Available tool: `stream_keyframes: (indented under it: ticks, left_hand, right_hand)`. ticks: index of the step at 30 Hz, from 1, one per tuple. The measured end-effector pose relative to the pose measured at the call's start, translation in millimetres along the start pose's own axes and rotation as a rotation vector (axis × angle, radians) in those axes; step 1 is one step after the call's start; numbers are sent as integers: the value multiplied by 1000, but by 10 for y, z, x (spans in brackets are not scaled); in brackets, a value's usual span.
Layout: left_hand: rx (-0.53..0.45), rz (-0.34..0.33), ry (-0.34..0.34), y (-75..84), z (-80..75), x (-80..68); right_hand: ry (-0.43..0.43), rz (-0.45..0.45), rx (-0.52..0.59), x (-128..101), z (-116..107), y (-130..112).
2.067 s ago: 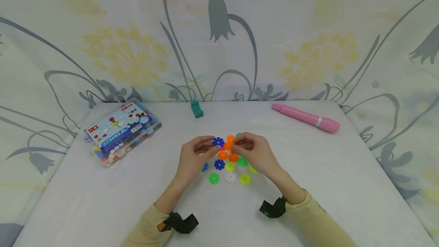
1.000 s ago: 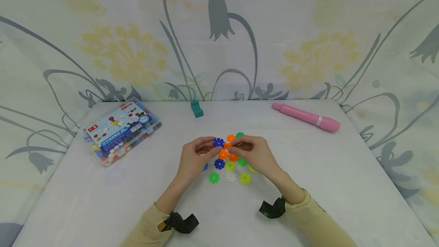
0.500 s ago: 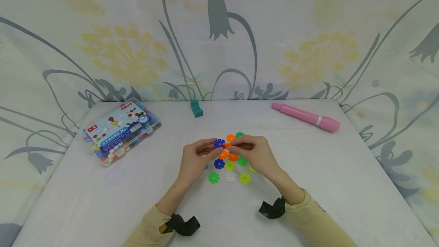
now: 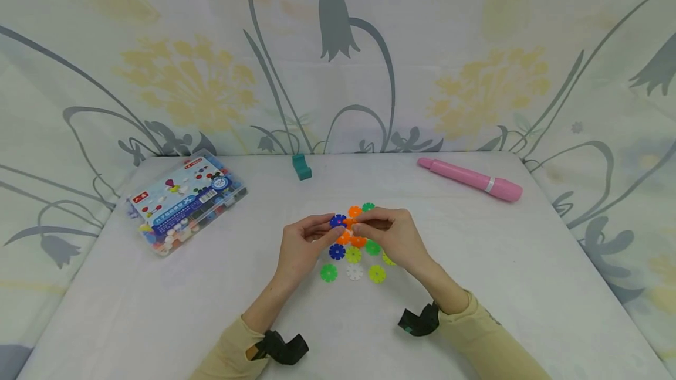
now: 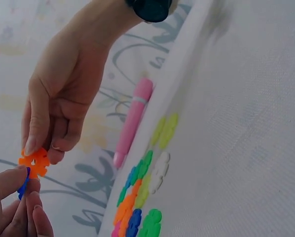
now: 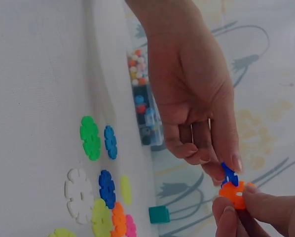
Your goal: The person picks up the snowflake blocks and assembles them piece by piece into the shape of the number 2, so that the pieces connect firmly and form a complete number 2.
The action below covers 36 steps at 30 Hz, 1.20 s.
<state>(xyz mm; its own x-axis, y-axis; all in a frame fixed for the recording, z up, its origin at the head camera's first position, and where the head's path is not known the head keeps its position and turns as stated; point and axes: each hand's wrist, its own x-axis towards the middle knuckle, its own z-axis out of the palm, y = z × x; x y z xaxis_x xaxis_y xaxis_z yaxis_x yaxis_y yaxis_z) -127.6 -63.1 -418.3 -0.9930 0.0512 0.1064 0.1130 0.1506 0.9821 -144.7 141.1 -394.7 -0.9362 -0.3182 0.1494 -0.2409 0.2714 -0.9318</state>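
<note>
One backdrop (image 4: pixel 285 46), white cloth printed with grey and yellow flowers, stands behind a white-covered counter (image 4: pixel 528 263). Two forearms in pale yellow sleeves (image 4: pixel 486 339) reach in from the near edge and angle toward each other. The left hand (image 4: pixel 302 245) pinches a blue disc between thumb and forefinger, its other fingers bent inward; the right hand (image 4: pixel 393 236), wrist bent toward the middle, pinches an orange disc the same way. The two hands nearly meet above the counter.

Away to the left lies a clear plastic box (image 4: pixel 185 201) with a printed blue and white label and small coloured pieces inside. A thick pink pen (image 4: pixel 470 179) lies at the far right, and a black device (image 4: pixel 282 348) sits at each wrist. At the far edge is a small teal block (image 4: pixel 302 166).

Smallest are the discs. The blue disc (image 6: pixel 230 177) and the orange disc (image 5: pixel 39 168) are thin, notched around the rim like flowers, and meet at their edges at an angle; how deeply they interlock cannot be told. More lie flat below and near the hands, among them a green disc (image 4: pixel 329 272), a white disc (image 4: pixel 354 272) and a yellow disc (image 4: pixel 377 274).
</note>
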Motion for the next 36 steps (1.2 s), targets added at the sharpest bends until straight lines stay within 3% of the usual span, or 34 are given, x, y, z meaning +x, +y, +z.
stream_keyframes:
  ticks: [8, 22, 31, 36]
  left_hand:
    - [1, 15, -17, -11, -36, 12]
    - [-65, 26, -146, 3, -57, -4]
    - [-43, 38, -119, -1, -79, 5]
    - [-48, 33, -102, 2, -69, 6]
  right_hand:
    - [4, 33, 17, 15, 2, 5]
    - [-37, 40, 54, 20, 27, 10]
    - [-40, 18, 57, 33, 12, 14]
    - [-2, 22, 15, 30, -123, -13]
